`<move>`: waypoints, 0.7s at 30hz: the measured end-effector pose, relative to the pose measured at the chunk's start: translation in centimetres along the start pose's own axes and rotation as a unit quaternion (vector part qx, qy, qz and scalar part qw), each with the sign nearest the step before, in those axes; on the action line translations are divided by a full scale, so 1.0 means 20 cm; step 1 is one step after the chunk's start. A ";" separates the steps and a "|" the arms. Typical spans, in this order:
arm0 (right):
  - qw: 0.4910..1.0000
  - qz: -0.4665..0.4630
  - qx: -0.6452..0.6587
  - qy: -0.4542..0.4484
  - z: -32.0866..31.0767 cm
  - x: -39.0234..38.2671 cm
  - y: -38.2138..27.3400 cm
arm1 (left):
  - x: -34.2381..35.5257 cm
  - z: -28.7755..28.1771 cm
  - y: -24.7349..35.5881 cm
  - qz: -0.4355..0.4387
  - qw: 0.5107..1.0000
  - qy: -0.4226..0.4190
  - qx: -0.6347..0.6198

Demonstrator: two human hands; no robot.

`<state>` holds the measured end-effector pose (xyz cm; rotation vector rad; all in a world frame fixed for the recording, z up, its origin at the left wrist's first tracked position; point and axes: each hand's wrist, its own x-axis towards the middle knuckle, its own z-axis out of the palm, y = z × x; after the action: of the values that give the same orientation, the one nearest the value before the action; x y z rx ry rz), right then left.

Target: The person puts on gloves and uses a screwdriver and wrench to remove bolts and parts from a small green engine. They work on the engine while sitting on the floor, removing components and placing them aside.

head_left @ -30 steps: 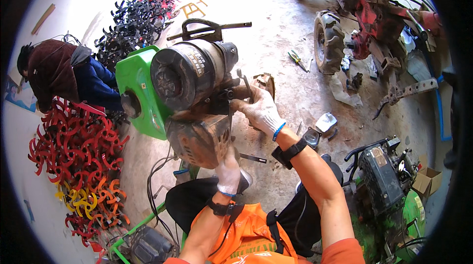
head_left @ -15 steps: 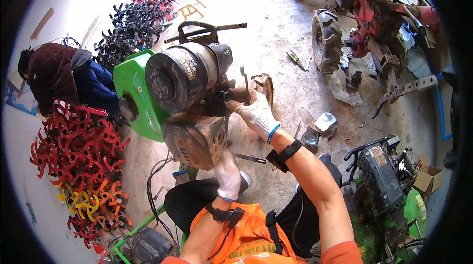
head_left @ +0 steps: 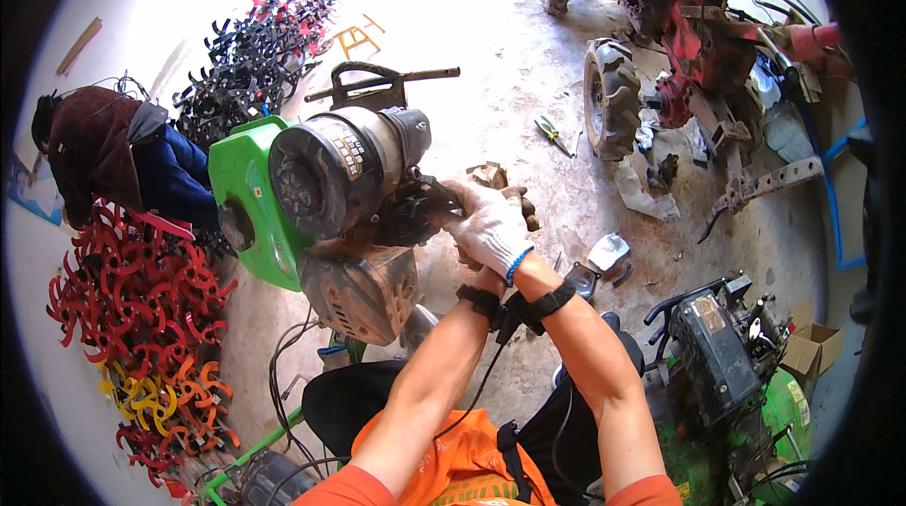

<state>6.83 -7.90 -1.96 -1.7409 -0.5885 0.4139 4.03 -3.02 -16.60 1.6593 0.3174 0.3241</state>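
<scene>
A dirty engine with a green fuel tank [head_left: 247, 199] and a round black cover [head_left: 316, 166] stands before me. At its right side my right hand [head_left: 493, 227], in a white knit glove with a blue cuff, is closed against a dark engine part [head_left: 411, 213]. What it grips is hidden. My left hand [head_left: 530, 211] reaches beneath the right one, wrists close together. Only its stained, curled fingertips show past the right hand; what they hold cannot be made out. Below the cover sits a rusty muffler guard [head_left: 363, 289].
Red, orange and black curved tiller blades [head_left: 142, 289] lie heaped on the left, near a bent-over person [head_left: 104, 147]. Pliers [head_left: 552, 135] lie on the floor. A red tractor [head_left: 694, 62] stands far right; another green machine [head_left: 727, 345] is near right.
My left hand has left the muffler guard and moved up and right, under my right hand. The upright metal rod beside my right hand no longer shows. The view has shifted slightly.
</scene>
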 end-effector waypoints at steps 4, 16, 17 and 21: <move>0.980 -0.032 0.193 -0.041 -0.03 0.00 0.02 | -0.13 -0.06 0.03 -0.009 0.998 -0.001 0.058; 0.969 0.037 0.245 -0.010 0.10 -0.06 0.02 | -0.72 -0.58 0.30 -0.095 0.975 0.100 0.177; 0.971 0.035 0.235 -0.003 0.11 -0.05 0.02 | -0.73 -0.61 0.34 -0.142 0.973 0.104 0.147; 0.975 0.014 0.220 0.016 0.17 -0.01 0.04 | -0.82 -0.69 0.51 -0.179 0.954 0.151 0.189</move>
<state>4.98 -5.51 -3.64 -1.3303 -0.4104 0.4937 -16.21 2.00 -5.50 1.8803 0.9467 0.2501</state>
